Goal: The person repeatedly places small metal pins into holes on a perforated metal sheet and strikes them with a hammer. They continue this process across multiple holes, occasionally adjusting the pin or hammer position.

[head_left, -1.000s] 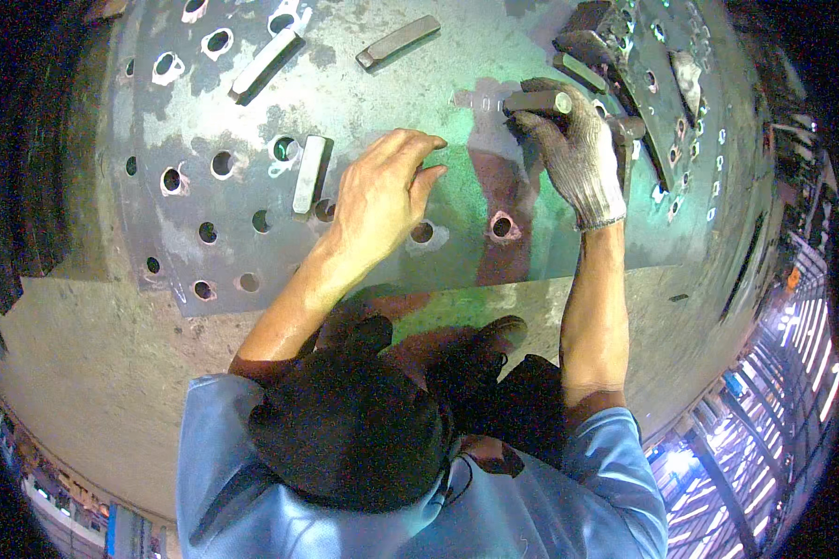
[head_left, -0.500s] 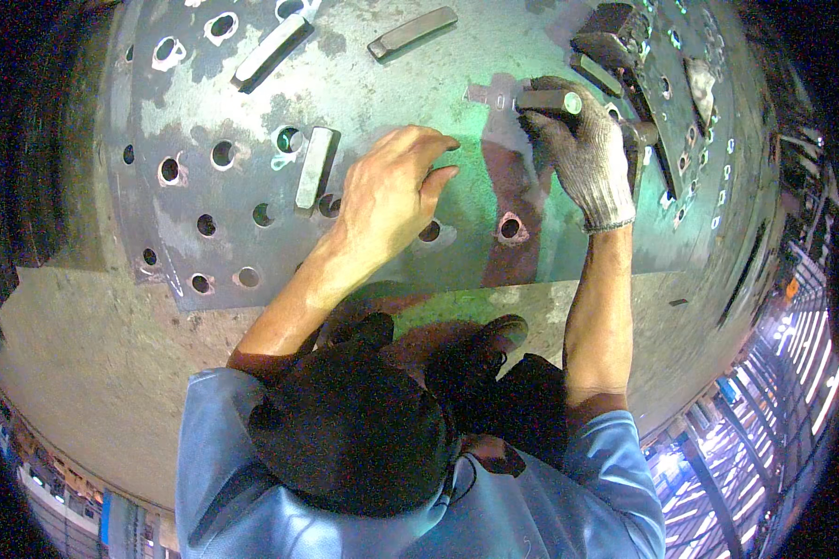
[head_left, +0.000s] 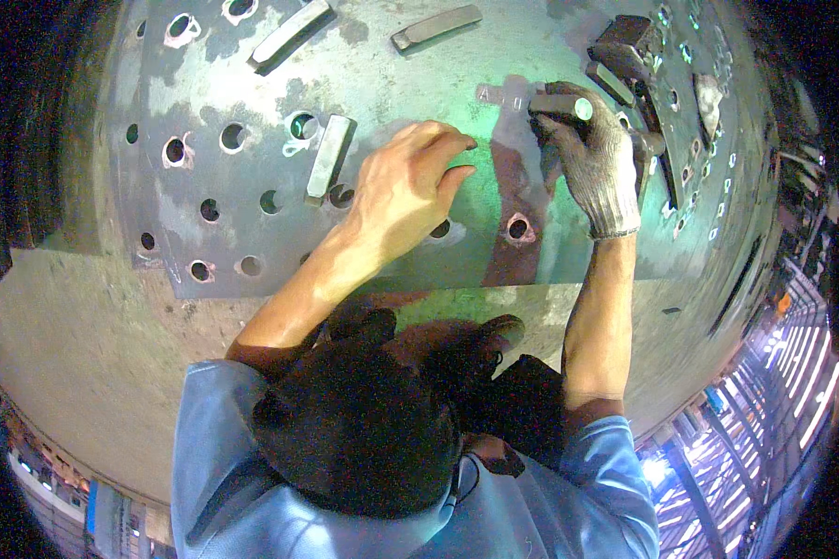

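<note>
My right hand (head_left: 595,168), in a grey knitted glove, is closed round a short steel bar (head_left: 563,106) that looks like a marking stamp. Its pale round end faces up toward the view, and its far end comes close to the plate. Just left of that end, small stamped marks (head_left: 502,96) show on the steel plate (head_left: 419,84). My bare left hand (head_left: 410,182) hovers over the plate, thumb and fingers apart, with nothing between them. A similar steel bar (head_left: 331,158) lies to the left of this hand.
Two more bars (head_left: 289,35) lie toward the far side. At the right are a dark metal block (head_left: 622,45), a small bar (head_left: 611,82) and a hammer-like piece (head_left: 650,144). Several round holes (head_left: 233,137) pierce the plate. Concrete floor (head_left: 112,345) borders its near edge.
The whole view has shifted slightly, so the plate and bars appear a little farther right and up. Both hands keep nearly the same pose, the right still gripping the stamp.
</note>
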{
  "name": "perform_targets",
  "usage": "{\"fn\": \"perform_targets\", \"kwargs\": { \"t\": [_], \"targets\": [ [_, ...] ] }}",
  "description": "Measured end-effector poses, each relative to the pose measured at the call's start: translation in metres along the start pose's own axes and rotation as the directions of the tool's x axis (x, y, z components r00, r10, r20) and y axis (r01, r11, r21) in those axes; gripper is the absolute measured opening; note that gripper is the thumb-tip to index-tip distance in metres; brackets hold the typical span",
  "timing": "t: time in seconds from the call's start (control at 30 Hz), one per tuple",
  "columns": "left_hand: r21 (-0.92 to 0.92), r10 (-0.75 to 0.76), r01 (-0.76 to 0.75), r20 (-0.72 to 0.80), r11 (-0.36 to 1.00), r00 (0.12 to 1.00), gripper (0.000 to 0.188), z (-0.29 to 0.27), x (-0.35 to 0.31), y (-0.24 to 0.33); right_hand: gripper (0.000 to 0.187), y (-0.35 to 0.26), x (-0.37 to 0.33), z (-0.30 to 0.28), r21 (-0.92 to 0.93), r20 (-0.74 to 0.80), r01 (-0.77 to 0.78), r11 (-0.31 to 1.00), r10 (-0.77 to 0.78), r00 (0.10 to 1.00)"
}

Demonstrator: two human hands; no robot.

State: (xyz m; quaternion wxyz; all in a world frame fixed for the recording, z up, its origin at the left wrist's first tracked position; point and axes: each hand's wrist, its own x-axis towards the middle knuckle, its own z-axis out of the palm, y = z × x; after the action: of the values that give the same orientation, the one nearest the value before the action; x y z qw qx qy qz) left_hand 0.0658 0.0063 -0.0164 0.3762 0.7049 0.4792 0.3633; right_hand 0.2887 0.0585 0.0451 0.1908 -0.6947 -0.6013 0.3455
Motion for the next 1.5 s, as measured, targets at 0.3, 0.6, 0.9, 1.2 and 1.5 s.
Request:
{"fn": "perform_targets", "kwargs": {
  "t": [0.3, 0.6, 0.9, 1.2, 1.5],
  "targets": [
    [-0.014, 0.015, -0.015, -0.015, 1.000, 1.000, 0.026, 0.000, -0.002, 0.000, 0.028, 0.009, 0.002, 0.001, -0.091, -0.002, 0.121, 0.988, -0.122, 0.993],
    [-0.011, 0.012, -0.012, -0.003, 1.000, 1.000, 0.026, 0.001, -0.002, -0.001, 0.026, 0.006, 0.000, 0.002, -0.008, -0.007, 0.022, 1.000, -0.022, 1.000],
    [0.029, 0.047, -0.047, 0.015, 0.998, 0.999, 0.036, 0.009, 0.028, 0.007, 0.030, 0.021, 0.004, 0.000, 0.015, -0.005, 0.080, 0.997, -0.080, 0.997],
    [0.134, -0.004, -0.003, 0.054, 0.991, 0.999, 0.032, 0.004, 0.037, 0.006, 0.037, 0.019, 0.003, 0.001, -0.163, -0.055, 0.145, 0.976, -0.156, 0.986],
    [0.128, -0.035, 0.025, 0.078, 0.991, 0.996, 0.030, 0.005, 0.035, 0.004, 0.035, 0.024, 0.004, 0.003, -0.167, -0.044, 0.157, 0.973, -0.167, 0.985]
  ]
}}
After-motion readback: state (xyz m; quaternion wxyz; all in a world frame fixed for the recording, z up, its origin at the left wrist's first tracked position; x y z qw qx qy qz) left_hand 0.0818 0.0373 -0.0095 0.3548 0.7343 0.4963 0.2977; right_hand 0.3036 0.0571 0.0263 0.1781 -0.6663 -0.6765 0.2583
